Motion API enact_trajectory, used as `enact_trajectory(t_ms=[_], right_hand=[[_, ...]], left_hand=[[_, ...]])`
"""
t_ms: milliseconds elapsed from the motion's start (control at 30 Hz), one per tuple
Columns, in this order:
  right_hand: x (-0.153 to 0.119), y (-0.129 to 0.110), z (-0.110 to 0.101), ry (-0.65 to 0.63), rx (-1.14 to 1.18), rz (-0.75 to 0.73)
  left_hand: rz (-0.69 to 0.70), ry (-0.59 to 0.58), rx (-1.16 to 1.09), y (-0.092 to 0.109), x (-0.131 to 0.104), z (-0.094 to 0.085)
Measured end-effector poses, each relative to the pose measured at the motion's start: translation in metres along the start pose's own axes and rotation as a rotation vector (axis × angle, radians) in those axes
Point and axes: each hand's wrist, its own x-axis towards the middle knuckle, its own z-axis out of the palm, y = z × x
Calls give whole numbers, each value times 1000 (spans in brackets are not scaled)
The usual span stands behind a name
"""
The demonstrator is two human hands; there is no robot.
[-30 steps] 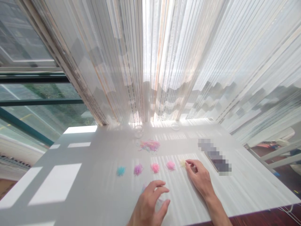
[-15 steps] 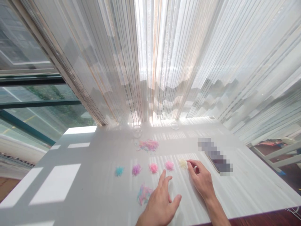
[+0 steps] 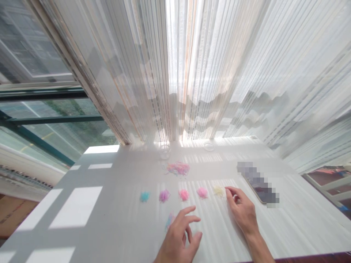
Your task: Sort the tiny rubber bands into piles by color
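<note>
Small separate piles lie in a row on the white table (image 3: 117, 215): teal (image 3: 144, 196), purple (image 3: 164, 195), coral pink (image 3: 183, 194), light pink (image 3: 202, 192) and pale yellow (image 3: 218, 190). My right hand (image 3: 242, 210) is at the right edge of the yellow pile, thumb and index finger pinched together; anything between the tips is too small to make out. My left hand (image 3: 182, 235) hovers below the coral pile, fingers apart and holding nothing. It partly covers a mixed-colour pile (image 3: 170, 220). Another mixed pile (image 3: 178, 168) lies behind the row.
Two clear round dishes, one on the left (image 3: 165, 151) and one on the right (image 3: 208, 146), stand near the table's back edge. A phone (image 3: 257, 184), partly pixelated, lies right of the piles. Striped curtains (image 3: 192, 73) hang behind the table.
My left hand has drawn back from the light pink pile toward the lower left, covering more of the near mixed pile. The view has shifted slightly, while my right hand stays by the yellow pile.
</note>
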Motion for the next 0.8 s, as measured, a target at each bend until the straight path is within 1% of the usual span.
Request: enact_trajectory(t_ms=[100,167,200,267,367,400,467,567,800], right_hand=[[-4,-6,-2,24,-2,-66],[-12,-14,-2,6,11,-143],[-19,-20,-1,-31,25,-180],[-36,-33,5,-158,75,-265],[-64,-52,20,-420,159,-371],[-72,-58,25,-459,176,-392],[-84,-64,34,-506,185,-436],[-89,-68,41,-539,160,-465],[-87,-67,40,-538,123,-516]], left_hand=[[61,80,129,-6,-7,-38],[120,117,253,-13,-10,-58],[166,112,306,-17,-11,-65],[221,72,377,-24,-14,-73],[251,35,436,-29,-18,-73],[254,37,450,-30,-19,-72],[253,51,465,-30,-20,-69],[242,76,456,-30,-21,-68],[234,86,423,-31,-23,-70]])
